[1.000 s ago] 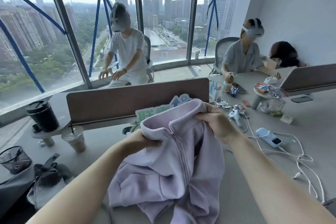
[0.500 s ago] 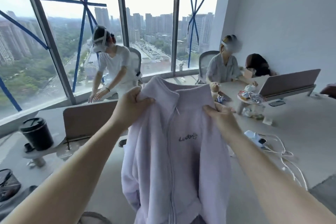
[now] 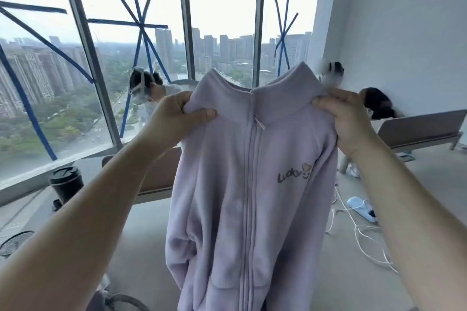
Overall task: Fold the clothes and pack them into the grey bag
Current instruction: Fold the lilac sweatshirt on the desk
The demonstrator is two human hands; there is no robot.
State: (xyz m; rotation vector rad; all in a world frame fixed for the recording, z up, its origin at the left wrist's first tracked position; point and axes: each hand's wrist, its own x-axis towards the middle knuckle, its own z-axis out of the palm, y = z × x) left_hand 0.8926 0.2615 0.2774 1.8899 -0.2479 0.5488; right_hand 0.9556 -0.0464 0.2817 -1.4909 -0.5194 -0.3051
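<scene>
A lilac zip-up fleece jacket (image 3: 242, 197) hangs full length in front of me, zipper shut, with a "Lucky" print on its chest. My left hand (image 3: 174, 118) pinches the left shoulder just below the collar. My right hand (image 3: 346, 118) grips the right shoulder at the same height. The jacket's lower part drops out of the frame's bottom edge. Part of a dark strap and grey fabric, possibly the grey bag (image 3: 118, 303), shows at the bottom left.
A grey table (image 3: 141, 247) lies below the jacket. On it are a black lidded cup (image 3: 67, 183) at left, brown desk dividers (image 3: 417, 129), and white cables with a light blue device (image 3: 360, 208) at right. Other people sit behind by the windows.
Both hands have lifted the jacket from a bunched heap on the table to hanging straight in the air. My view has tilted upward with it.
</scene>
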